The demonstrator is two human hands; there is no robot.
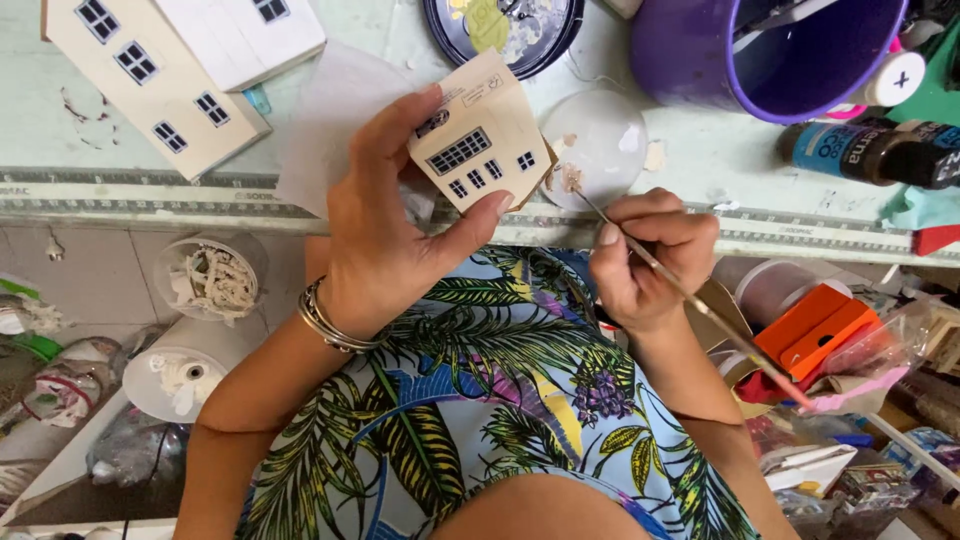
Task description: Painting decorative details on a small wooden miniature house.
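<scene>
We hold the small cream model house (480,135) in the left hand (385,225), grip clenched on it w/ thumb under front wall & fingers behind, above the worktop (720,165) edge. Right hand (645,255) has its grip pinched on a thin paintbrush (690,295); brush tip sits at the house's right side, by a clear round lid (600,140). Purple bucket (690,60) stands at upper right.

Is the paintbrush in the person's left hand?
No, the right hand holds the paintbrush, while the left hand holds a small cream model house.
</scene>
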